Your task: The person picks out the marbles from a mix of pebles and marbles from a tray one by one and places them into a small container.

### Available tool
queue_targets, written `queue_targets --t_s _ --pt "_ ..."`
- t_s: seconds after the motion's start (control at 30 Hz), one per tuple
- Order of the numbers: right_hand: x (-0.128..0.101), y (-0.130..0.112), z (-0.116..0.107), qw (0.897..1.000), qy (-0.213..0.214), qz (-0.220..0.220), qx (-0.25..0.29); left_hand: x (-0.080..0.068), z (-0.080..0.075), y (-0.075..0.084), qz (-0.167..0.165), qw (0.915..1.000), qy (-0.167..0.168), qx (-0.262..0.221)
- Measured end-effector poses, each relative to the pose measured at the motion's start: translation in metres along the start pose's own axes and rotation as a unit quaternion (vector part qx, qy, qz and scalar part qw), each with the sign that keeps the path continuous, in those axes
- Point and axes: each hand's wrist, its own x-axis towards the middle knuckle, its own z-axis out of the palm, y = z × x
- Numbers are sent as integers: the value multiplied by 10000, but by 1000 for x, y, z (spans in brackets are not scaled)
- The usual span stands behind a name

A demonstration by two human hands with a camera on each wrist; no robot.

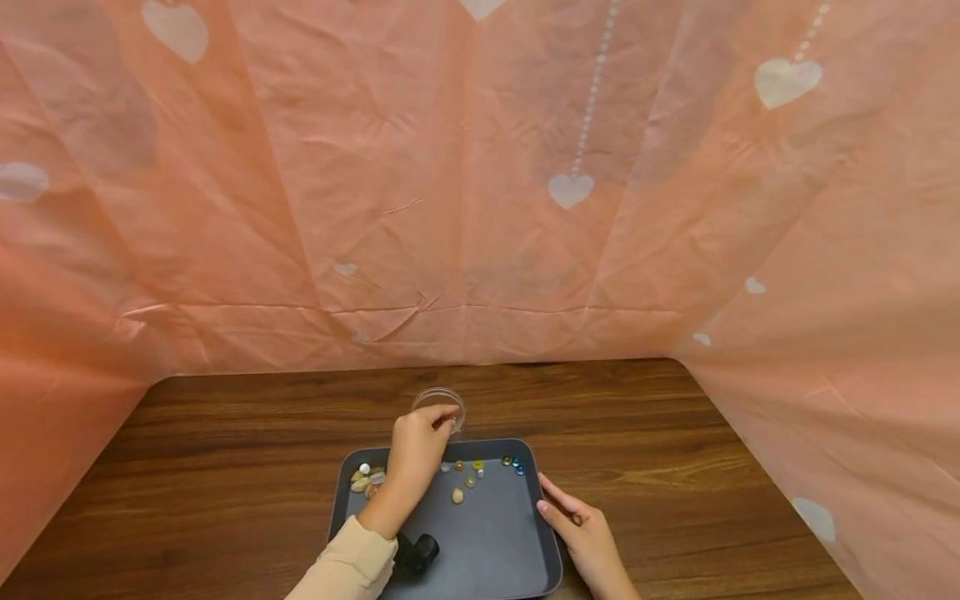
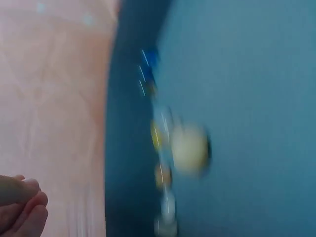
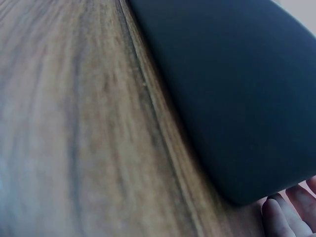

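Observation:
In the head view my left hand (image 1: 417, 446) reaches over the far rim of a grey tray (image 1: 487, 542) to a clear round dish (image 1: 438, 392). Its thumb and fingertips come together above the dish; whether they hold something small is hidden. The left wrist view shows these bunched fingers (image 2: 29, 205) beyond the tray wall. Along the tray's right side, my right hand (image 1: 588, 537) touches the wall with fairly straight fingers and thumb. Its fingertips (image 3: 276, 217) show by the tray's corner in the right wrist view.
Inside the tray lie blue glass beads (image 1: 517, 467), a yellow ring-shaped bead (image 1: 478, 465), a pale pebble (image 1: 457, 496) and several stones (image 1: 362, 483) at the left. A black wrist camera (image 1: 418, 553) hangs over the tray. Pink cloth (image 1: 465, 208) encloses the wooden table (image 1: 637, 433).

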Motion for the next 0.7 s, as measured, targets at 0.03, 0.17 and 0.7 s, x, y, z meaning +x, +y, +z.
queue_targets --t_s 0.03,0.17,0.7 --pt "0 0 0 10000 -3 -1 1 -3 2 3 -104 9994 -108 -326" --pt "1 -1 -1 10000 1 35 4 -15 17 10 -472 9872 -730 -1341" --pt "-1 1 1 9999 -11 6 123 -23 61 -4 -610 9652 -2048 -1510"
